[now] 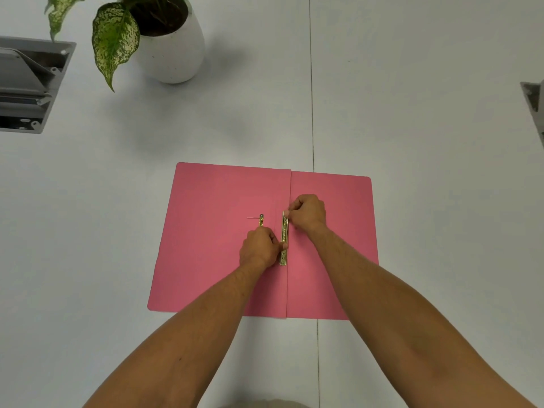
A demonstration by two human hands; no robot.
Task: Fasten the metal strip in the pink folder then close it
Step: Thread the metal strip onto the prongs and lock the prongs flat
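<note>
Both hands are pinching the metal strip [284, 241] over the open pink folder [212, 231]: left hand [259, 247] low, right hand [307, 213] topmost. We are fastening; next, seating it on the prong [261, 220].

Bare table [412, 113] lies open on every side of the pink folder [212, 260]. Obstacles stand well apart from it: potted plant [173, 51] at far left, grey cable tray [29, 83] at left edge, second tray [534, 104] at right edge
</note>
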